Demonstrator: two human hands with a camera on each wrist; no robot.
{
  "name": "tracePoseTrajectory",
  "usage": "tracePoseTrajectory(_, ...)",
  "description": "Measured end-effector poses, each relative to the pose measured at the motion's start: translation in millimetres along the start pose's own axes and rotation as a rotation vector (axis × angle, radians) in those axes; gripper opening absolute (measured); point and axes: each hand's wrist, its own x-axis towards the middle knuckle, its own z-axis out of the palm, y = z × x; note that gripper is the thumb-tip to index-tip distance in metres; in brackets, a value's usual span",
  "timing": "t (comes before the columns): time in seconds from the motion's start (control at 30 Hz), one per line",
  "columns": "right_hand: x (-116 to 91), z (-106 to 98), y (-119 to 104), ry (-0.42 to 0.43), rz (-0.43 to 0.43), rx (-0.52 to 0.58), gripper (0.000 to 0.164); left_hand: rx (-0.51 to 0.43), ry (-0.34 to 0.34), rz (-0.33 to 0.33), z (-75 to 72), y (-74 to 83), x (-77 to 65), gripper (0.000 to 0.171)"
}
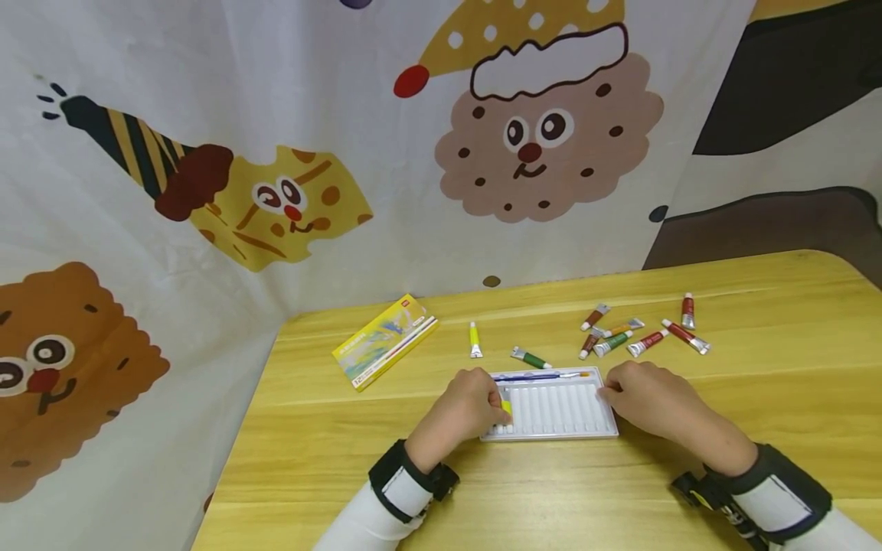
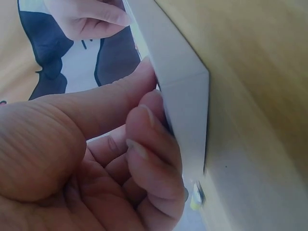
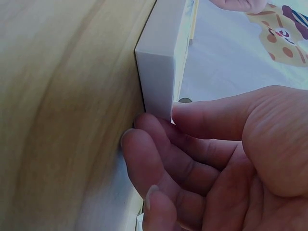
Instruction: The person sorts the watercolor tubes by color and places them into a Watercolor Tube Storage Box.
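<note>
A white plastic tray [image 1: 563, 413] with narrow parallel slots lies on the table between both hands. At its left end, my left hand [image 1: 465, 413] pinches a yellow paint tube [image 1: 506, 406] with a white cap, low over the slots. White caps show beside its fingertips; the hand hides the rest. On the right, my right hand [image 1: 654, 402] grips the tray's end, thumb at the top rim and fingers curled by the side wall [image 3: 156, 82]. Along the tray's far edge lies a blue-handled paintbrush [image 1: 544, 376].
Just beyond the tray lie a green paint tube [image 1: 530, 357] and another yellow tube [image 1: 475, 340]. Several red, brown, green and orange tubes [image 1: 648, 343] are scattered at the back right. A yellow paint box [image 1: 386, 342] lies back left, before a printed cloth [image 1: 386, 252].
</note>
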Motion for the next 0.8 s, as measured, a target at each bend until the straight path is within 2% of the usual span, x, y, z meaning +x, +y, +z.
tracePoseTrajectory(0.27, -0.4, 0.1, 0.3, 0.007, -0.008, -0.003, 0.019, -0.019, -0.012, 0.013, -1.6, -0.4, -0.8, 0.038)
tracePoseTrajectory(0.8, -0.3, 0.5, -0.2, -0.006, 0.000, 0.003, 0.021, 0.023, 0.011, 0.048, -0.1, 1.2, -5.1, 0.036)
